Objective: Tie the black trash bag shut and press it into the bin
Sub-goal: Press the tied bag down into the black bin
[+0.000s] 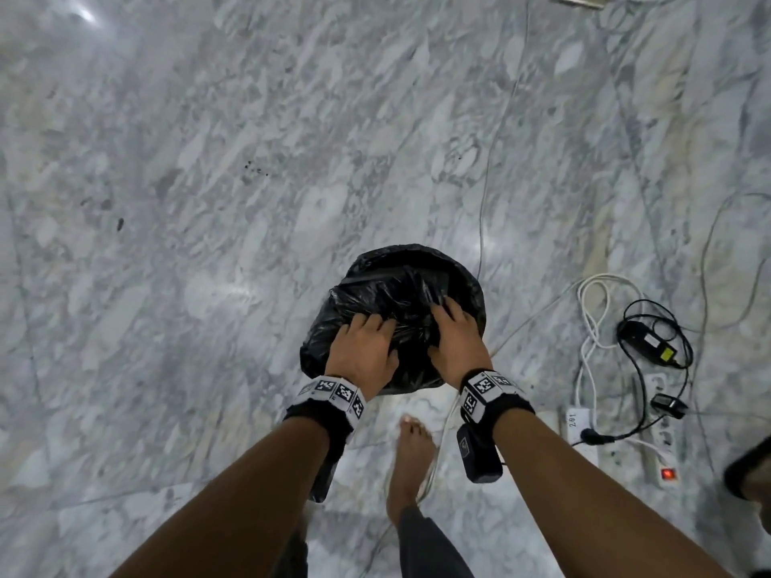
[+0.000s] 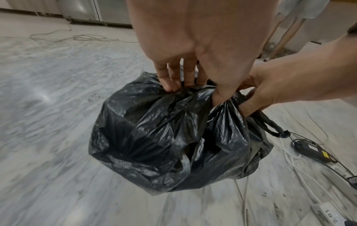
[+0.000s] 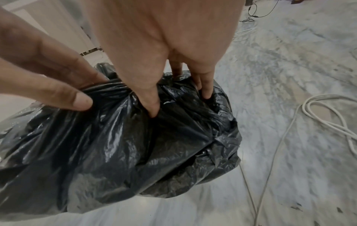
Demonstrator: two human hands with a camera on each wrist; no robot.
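On the marble floor (image 1: pixel 208 202), the black trash bag (image 1: pixel 388 285) bulges upward while left hand (image 1: pixel 363 352) and right hand (image 1: pixel 457 344) pinch gathered plastic, apparently closing its mouth for tying.

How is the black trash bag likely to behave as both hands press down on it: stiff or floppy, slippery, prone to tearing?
The black trash bag looks floppy: it creases and bunches wherever the left hand and right hand press. Its glossy film is probably slippery, so fingertips dig into folds. Being thin, it may tear if pushed against something hard inside.
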